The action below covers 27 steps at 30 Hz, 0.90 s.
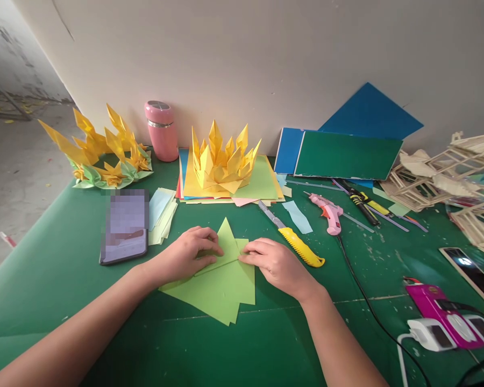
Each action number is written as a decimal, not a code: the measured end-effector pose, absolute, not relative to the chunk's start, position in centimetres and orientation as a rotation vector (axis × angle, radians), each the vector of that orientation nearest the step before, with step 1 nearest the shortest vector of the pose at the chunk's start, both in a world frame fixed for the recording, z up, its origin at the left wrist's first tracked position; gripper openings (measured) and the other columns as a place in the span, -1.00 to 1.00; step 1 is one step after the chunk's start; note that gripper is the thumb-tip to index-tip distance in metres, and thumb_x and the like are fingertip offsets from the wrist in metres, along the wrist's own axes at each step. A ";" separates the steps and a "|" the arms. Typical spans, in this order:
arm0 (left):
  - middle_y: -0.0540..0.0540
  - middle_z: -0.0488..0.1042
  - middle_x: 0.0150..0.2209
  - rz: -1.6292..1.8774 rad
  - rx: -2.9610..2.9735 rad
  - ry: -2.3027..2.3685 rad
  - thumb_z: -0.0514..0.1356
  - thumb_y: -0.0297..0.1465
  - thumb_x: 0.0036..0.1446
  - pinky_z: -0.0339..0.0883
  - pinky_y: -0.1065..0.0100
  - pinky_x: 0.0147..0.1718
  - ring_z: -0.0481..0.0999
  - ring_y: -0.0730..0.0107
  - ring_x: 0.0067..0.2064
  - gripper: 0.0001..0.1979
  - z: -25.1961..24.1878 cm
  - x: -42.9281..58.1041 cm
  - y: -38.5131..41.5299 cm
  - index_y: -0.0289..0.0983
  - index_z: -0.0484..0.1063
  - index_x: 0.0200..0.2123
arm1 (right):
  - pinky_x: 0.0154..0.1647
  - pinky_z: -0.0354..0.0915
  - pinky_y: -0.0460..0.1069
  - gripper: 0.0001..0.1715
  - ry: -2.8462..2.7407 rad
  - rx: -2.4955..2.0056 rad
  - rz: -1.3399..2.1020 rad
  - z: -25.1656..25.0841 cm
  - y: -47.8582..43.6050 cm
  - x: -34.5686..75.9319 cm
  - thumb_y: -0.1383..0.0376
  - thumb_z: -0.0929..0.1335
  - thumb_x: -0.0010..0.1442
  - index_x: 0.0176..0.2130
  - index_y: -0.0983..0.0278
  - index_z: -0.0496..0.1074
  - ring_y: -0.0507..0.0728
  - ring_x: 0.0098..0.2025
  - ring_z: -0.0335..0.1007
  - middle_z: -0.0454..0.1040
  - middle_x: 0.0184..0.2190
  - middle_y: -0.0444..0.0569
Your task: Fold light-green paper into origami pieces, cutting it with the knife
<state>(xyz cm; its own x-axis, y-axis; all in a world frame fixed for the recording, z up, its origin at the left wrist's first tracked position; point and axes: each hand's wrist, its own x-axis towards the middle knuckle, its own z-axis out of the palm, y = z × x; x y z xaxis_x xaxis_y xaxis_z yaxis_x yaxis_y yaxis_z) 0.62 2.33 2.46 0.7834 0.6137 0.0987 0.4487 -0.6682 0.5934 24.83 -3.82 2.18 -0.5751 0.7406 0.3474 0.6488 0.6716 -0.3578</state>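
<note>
Light green paper (213,295) lies in front of me, several sheets overlapping, with a folded piece (227,236) on top whose pointed tip faces away. My left hand (191,252) grips the left side of that folded piece, its fingers curved and closed on it. On the other side, my right hand (272,260) pinches the right edge between thumb and fingertips. A yellow utility knife (302,247) with its blade out rests just beyond my right hand. The paper under my fingertips is partly hidden.
At the back stand a yellow folded-paper lotus (221,166), a pink bottle (162,134) and a yellow-green paper crown (108,156). A phone (125,231) lies left. To the right are a pink glue gun (326,212), its cord, a magenta power strip (447,317) and wooden stick models (419,177).
</note>
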 end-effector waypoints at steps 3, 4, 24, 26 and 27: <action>-0.09 0.46 -0.20 0.404 2.417 0.784 0.15 -0.41 0.16 0.36 0.29 -0.10 0.46 0.29 -0.17 -0.81 2.4 0.6 2.3 -0.17 0.55 -0.20 | -0.29 0.40 0.02 -0.53 -2.432 -1.067 0.215 2.1 -3.8 24.7 0.55 0.14 0.26 -0.23 0.27 0.56 0.14 -0.24 0.39 0.53 -0.32 0.03; -0.09 0.46 -0.20 0.408 2.419 0.781 0.15 -0.41 0.17 0.36 0.29 -0.10 0.46 0.29 -0.17 -0.81 2.4 0.6 2.3 -0.17 0.55 -0.20 | -0.30 0.40 0.01 -0.53 -2.438 -1.063 0.197 2.1 -3.8 24.7 0.55 0.14 0.26 -0.24 0.27 0.56 0.14 -0.25 0.39 0.52 -0.32 0.04; -0.08 0.45 -0.22 0.422 2.421 0.791 0.18 -0.44 0.13 0.35 0.31 -0.11 0.47 0.30 -0.18 -0.84 2.3 0.7 2.2 -0.20 0.55 -0.24 | -0.30 0.34 0.01 -0.55 -2.518 -0.895 0.136 1.8 -3.7 22.0 0.49 0.10 0.34 -0.21 0.30 0.51 0.11 -0.31 0.34 0.51 -0.33 0.02; -0.09 0.45 -0.22 0.424 2.417 0.795 0.18 -0.44 0.13 0.35 0.32 -0.13 0.47 0.30 -0.18 -0.85 2.4 0.7 2.1 -0.21 0.55 -0.25 | -0.29 0.33 0.00 -0.55 -2.518 -0.869 0.125 1.8 -3.7 21.6 0.48 0.09 0.35 -0.21 0.32 0.51 0.11 -0.30 0.34 0.52 -0.32 0.02; -0.08 0.45 -0.22 0.425 2.416 0.795 0.18 -0.43 0.14 0.35 0.32 -0.13 0.47 0.30 -0.18 -0.86 2.4 0.7 2.1 -0.21 0.55 -0.26 | -0.29 0.33 0.01 -0.55 -2.520 -0.861 0.123 1.8 -3.8 21.4 0.47 0.09 0.35 -0.20 0.33 0.50 0.11 -0.30 0.33 0.52 -0.32 0.03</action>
